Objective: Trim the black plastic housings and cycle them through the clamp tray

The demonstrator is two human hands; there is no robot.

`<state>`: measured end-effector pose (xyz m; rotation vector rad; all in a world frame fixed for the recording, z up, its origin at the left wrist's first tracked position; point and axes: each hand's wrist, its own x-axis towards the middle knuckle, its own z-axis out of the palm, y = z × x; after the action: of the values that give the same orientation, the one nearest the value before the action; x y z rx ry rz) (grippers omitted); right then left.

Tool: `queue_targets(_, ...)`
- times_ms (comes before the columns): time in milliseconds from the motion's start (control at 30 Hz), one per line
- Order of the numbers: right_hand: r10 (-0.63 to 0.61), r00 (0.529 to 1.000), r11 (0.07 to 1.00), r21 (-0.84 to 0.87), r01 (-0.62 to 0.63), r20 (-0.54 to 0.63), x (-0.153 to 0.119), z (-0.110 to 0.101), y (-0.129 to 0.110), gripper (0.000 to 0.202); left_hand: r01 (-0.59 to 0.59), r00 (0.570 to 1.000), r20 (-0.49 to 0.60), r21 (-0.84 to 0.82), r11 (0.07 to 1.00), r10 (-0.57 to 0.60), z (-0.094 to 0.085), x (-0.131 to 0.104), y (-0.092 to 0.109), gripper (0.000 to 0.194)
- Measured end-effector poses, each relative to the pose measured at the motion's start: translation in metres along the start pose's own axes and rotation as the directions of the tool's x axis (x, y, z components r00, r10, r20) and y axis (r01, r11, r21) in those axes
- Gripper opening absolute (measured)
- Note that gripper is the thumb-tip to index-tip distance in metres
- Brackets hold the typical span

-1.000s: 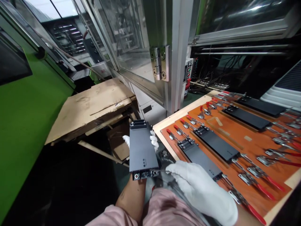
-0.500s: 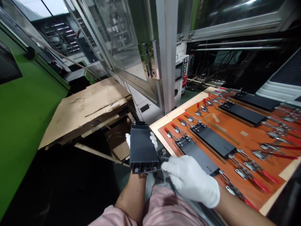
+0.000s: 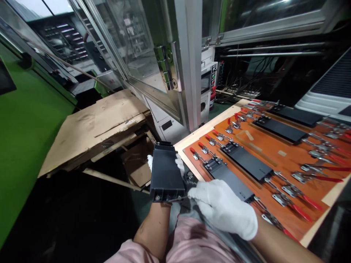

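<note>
A dark grey rectangular plastic housing [image 3: 168, 170] is held up in front of my body, its ribbed end with small round bosses facing me. My left hand [image 3: 180, 163], in a white glove, supports it from below; the fingertips wrap round both long sides and the palm is hidden. At the housing's near right corner is my right hand [image 3: 219, 208], also in a white glove, with thumb and fingers pinched together. A thin dark sliver seems to run from the pinch along the near end, but I cannot make out what it is.
On the right, an orange fixture board [image 3: 276, 160] carries several dark panels [image 3: 246, 160] held by red-handled toggle clamps [image 3: 301, 212]. A cardboard-topped stand [image 3: 95, 117] is at the left. A metal-framed glass door [image 3: 192, 65] rises ahead, with a green machine panel [image 3: 30, 135] far left.
The view has shifted slightly, so the surroundings appear a little further left. Both hands stay almost where they were at the housing, with the thin sliver now lying closer along its near end.
</note>
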<state>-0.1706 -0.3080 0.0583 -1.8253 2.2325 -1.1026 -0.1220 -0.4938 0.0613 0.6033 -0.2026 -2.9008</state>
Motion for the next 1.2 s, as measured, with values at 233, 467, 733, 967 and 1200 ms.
queue_targets(233, 0.023, 1.000, 1.000, 0.004, -0.023, 0.002, 0.000, 0.000, -0.002, 0.029, -0.021, 0.998, 0.053, -0.090, 0.996, 0.026, 0.003, -0.001, -0.003, 0.079)
queue_targets(467, 0.049, 0.998, 0.998, 0.031, -0.048, -0.050, -0.003, 0.003, -0.001, 0.032, -0.026, 0.996, 0.082, -0.097, 0.995, 0.034, 0.008, 0.000, -0.002, 0.085)
queue_targets(733, 0.056, 0.998, 0.998, 0.018, -0.056, -0.032, -0.002, 0.000, 0.000, 0.032, -0.051, 0.996, 0.071, -0.072, 0.996, 0.056, 0.009, 0.005, -0.003, 0.085)
queue_targets(967, 0.123, 0.992, 0.989, 0.084, -0.120, -0.025, -0.002, -0.004, -0.001, 0.031, -0.076, 0.996, 0.051, -0.048, 0.996, 0.078, 0.012, 0.006, -0.006, 0.079)
queue_targets(1200, 0.047, 0.985, 0.986, 0.163, -0.019, -0.169, -0.001, -0.006, -0.006, 0.026, -0.107, 0.992, 0.073, 0.037, 0.994, 0.104, 0.004, 0.007, -0.002, 0.072)
